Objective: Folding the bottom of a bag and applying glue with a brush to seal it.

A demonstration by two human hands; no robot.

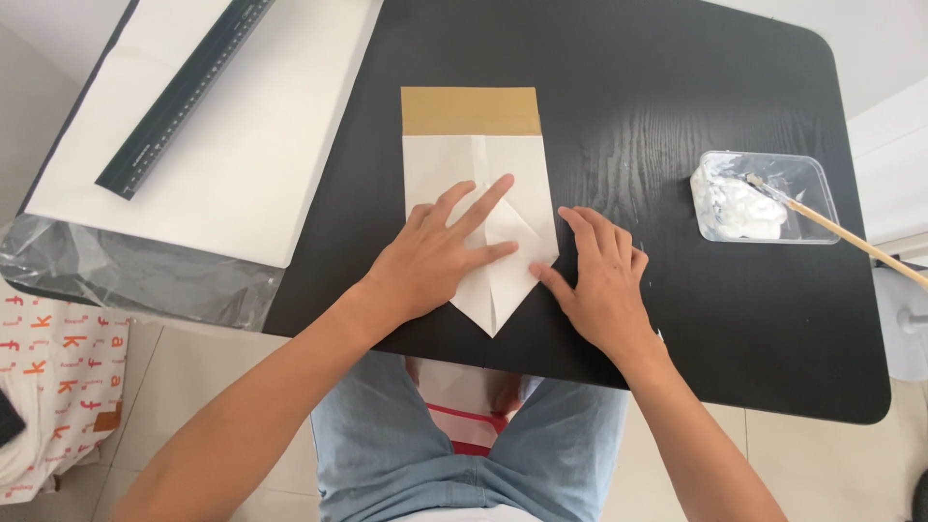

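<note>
1. The folded white paper is lying flat near the middle of the black bench, its lower end folded into a point facing the person.
2. A brown band is running across the paper's far edge.
3. The left hand is pressing flat on the paper; its grip is spread apart, fingers splayed, clamped on nothing.
4. The right hand is resting at the paper's right folded edge; its grip is loosely apart, fingertips touching the edge, the rest of the hand lying on the bench.
5. A large white sheet is lying at the far left of the bench, well apart from the hands.
6. A dark ruler is lying diagonally on that sheet.
7. Clear plastic film is showing under the sheet's near edge.
8. A clear plastic tray holding white paste is sitting to the right, apart from the right hand.
9. A wooden stick is resting in the tray, its handle extending past the right bench edge.
10. Nothing is lying between the hands and the paper.
</note>
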